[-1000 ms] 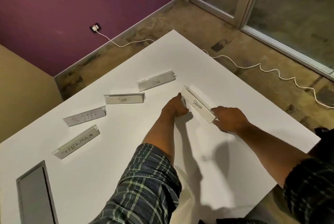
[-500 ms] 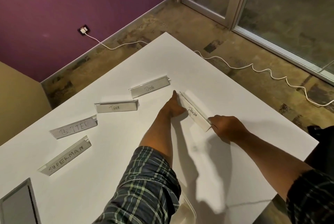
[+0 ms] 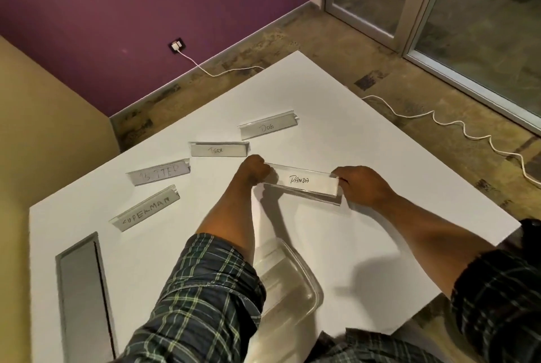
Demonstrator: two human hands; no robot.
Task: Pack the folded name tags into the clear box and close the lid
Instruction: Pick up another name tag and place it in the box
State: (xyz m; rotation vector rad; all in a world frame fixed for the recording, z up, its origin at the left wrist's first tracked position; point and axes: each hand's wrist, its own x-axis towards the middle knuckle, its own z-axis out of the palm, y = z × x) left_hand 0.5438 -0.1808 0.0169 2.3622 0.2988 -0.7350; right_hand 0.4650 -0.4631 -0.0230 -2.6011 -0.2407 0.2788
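Both hands hold the folded PANDA name tag [image 3: 304,184] by its ends, just above the white table [image 3: 366,134]. My left hand [image 3: 254,171] grips its left end and my right hand [image 3: 361,187] grips its right end. Other tags stand on the table in an arc to the left: DOG [image 3: 268,127], TIGER [image 3: 219,149], a tag with unclear lettering [image 3: 159,173] and SUPERMAN [image 3: 146,212]. The clear box [image 3: 292,280] lies near the front edge, partly hidden under my left sleeve. No lid can be made out.
A grey cable hatch [image 3: 83,298] is set into the table at the front left. A white cable [image 3: 439,119] runs over the floor past the table's right side to a wall socket [image 3: 177,45]. Glass doors stand at the back right.
The PANDA tag has turned from a diagonal lie to nearly level and come closer to me, with both hands staying on its ends. The view has shifted, bringing the clear box into sight.
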